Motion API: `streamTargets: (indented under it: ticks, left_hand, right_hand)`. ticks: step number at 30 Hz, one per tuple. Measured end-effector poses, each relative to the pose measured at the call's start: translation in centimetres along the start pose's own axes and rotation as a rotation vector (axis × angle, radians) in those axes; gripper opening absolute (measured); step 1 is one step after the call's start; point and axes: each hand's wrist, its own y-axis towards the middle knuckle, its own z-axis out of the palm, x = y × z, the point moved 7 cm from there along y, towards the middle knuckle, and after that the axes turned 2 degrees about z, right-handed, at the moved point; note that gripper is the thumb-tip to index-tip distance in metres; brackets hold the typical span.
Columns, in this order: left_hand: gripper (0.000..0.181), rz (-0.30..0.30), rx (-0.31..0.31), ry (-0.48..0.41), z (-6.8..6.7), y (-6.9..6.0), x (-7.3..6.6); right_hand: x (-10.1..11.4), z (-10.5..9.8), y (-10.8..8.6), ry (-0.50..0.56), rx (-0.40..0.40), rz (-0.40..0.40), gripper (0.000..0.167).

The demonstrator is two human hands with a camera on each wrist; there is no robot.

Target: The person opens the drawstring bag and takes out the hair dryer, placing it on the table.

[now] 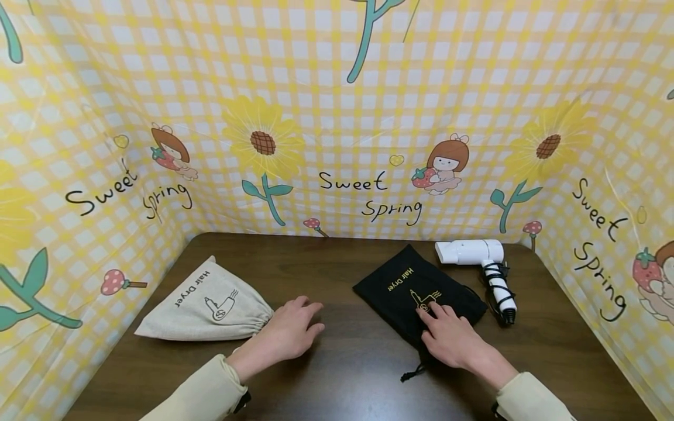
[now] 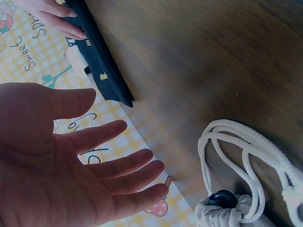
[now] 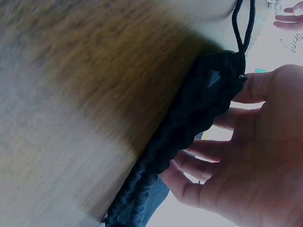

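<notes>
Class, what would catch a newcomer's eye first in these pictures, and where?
The yellow and white checked cloth, printed with yellow sunflowers, leaps out first, behind and beside the dark brown table. On the table, a beige drawstring fabric bag lies at the left, and a black drawstring fabric bag right of centre, touched by the person's right hand. Beyond it, far right, lies a white L-shaped hair dryer.

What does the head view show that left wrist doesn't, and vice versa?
Head only: the cord-wrapped handle of the hair dryer and the printed front of the beige bag.

Left wrist only: the palm side of the left hand and a dark toggle at the beige bag's mouth.

Both: the black bag, the right hand, the table and the patterned cloth, plus parts of the left hand and beige bag.
</notes>
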Motion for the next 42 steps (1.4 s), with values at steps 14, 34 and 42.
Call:
streamTargets:
  ticks: [14,34,42]
  left_hand:
    - [0.042,-0.01,0.009,0.0,-0.1,-0.2,0.4]
    - [0.046,-0.14,-0.116,0.166,-2.6,-3.3,4.9]
    - [0.048,-0.211,-0.14,0.168,-3.6,-5.6,7.0]
  right_hand:
    - [-0.7,0.1,0.4,0.05,-0.024,0.007,0.042]
    - [2.9,-2.0,0.7,0.234,-0.259,-0.081,0.028]
    - [4.0,-1.9,0.7,0.258,-0.231,-0.076,0.025]
